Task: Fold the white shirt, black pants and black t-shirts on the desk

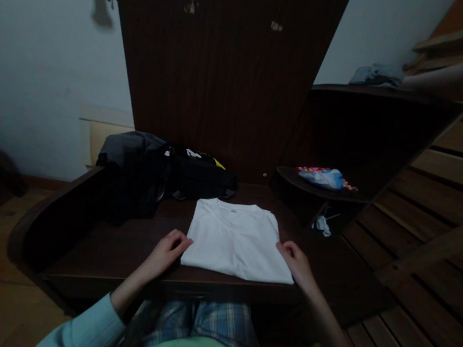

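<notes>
The folded shirt [238, 242] lies flat along the worktop's [113, 257] front edge. The left hand [167, 248] and right hand [294, 261] touch opposite sides; whether they pinch cloth, I cannot tell. A dark heap [137, 173] sits behind, leftward; a plastic bag [328, 179] on the right-hand shelf [287, 175].

Over to a white T-shirt [238, 242], folded into a low, flat block and lying front side up, right by the near edge of a dark wooden bench [114, 246]. Stretching wider across than deep, with the round neckline set at the far side, and showing a small greyish mark inside the collar, too small to read. Closed off by a long fold along the near side, softly creased through the middle, and looking a touch wider there than at the collar.
</notes>
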### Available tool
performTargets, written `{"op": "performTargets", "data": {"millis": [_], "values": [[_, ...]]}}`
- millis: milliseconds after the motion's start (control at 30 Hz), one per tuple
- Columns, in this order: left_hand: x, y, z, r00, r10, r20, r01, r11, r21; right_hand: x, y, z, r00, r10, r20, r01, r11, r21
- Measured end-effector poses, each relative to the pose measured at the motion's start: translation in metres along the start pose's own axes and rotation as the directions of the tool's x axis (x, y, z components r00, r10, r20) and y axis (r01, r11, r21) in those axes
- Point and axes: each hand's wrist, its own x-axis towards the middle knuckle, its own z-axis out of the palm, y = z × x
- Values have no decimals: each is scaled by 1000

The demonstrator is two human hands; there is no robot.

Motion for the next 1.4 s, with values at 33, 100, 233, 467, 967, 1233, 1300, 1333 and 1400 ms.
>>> {"op": "performTargets", "data": {"millis": [33,100,233,467,967,1233,1300,1333,1400], "values": [[-4,2,-1,1000,-10,16,10,1000,-15,-3,-1,-3,999,-14,37,14,1000,4],[-10,5,-5,998,-16,59,19,999,-50,-7,-3,-9,995,-42,93,39,999,26],[-11,8,-12,991,-5,131,21,992,-125,-13,0,-17,996,-50,73,42,992,117],[-9,3,-11,991,-9,131,29,989,-148,2,5,-18,997,-48,52,40,989,145],[-12,3,-8,996,-19,91,26,997,-72,71,-47,97,715,-551,431,670,716,-196],[-11,5,-9,995,-40,96,49,994,-93,69,-46,92,649,-666,367,758,604,-244],[-12,5,-10,994,-50,98,60,994,-96,69,-47,93,647,-673,358,760,605,-238],[-12,6,-10,994,-54,96,63,993,-96,69,-47,93,650,-672,355,758,610,-233],[-13,7,-10,994,-57,94,66,993,-95,69,-47,93,660,-664,352,748,624,-226]]}}
